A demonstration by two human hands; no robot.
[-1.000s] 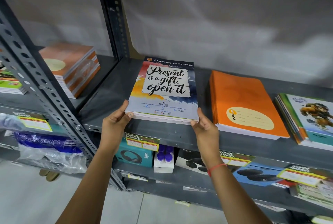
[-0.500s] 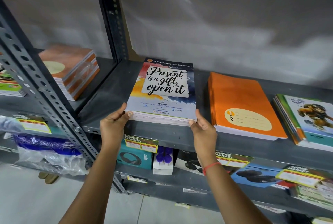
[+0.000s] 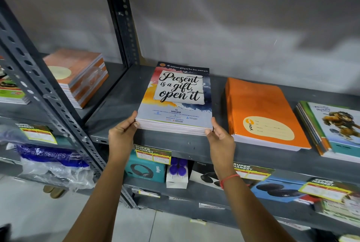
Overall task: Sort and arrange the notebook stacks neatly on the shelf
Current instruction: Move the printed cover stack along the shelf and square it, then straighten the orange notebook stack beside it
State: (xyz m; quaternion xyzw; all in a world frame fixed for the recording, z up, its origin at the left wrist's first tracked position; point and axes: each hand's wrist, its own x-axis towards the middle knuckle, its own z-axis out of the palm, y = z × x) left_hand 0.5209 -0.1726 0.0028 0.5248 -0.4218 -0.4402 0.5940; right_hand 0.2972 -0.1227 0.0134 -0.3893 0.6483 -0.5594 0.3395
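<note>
A stack of notebooks with a "Present is a gift, open it" cover [image 3: 179, 93] lies flat on the grey metal shelf [image 3: 120, 105], its near edge at the shelf's front. My left hand [image 3: 121, 134] grips the stack's near left corner and my right hand [image 3: 219, 137] presses its near right corner. An orange notebook stack [image 3: 261, 105] lies just to the right, and a stack with a cartoon lion cover [image 3: 335, 125] sits further right, partly cut off by the frame.
A perforated upright post [image 3: 120, 18] stands behind the stack on the left. A neighbouring shelf holds an orange-brown notebook stack [image 3: 78, 74]. Below are headphone boxes [image 3: 144, 169], price tags [image 3: 153, 154] and a plastic-wrapped bag [image 3: 50, 164]. A grey wall backs the shelf.
The hands stay on the stack's near corners. The stack has shifted very slightly; little else differs apart from a small camera movement.
</note>
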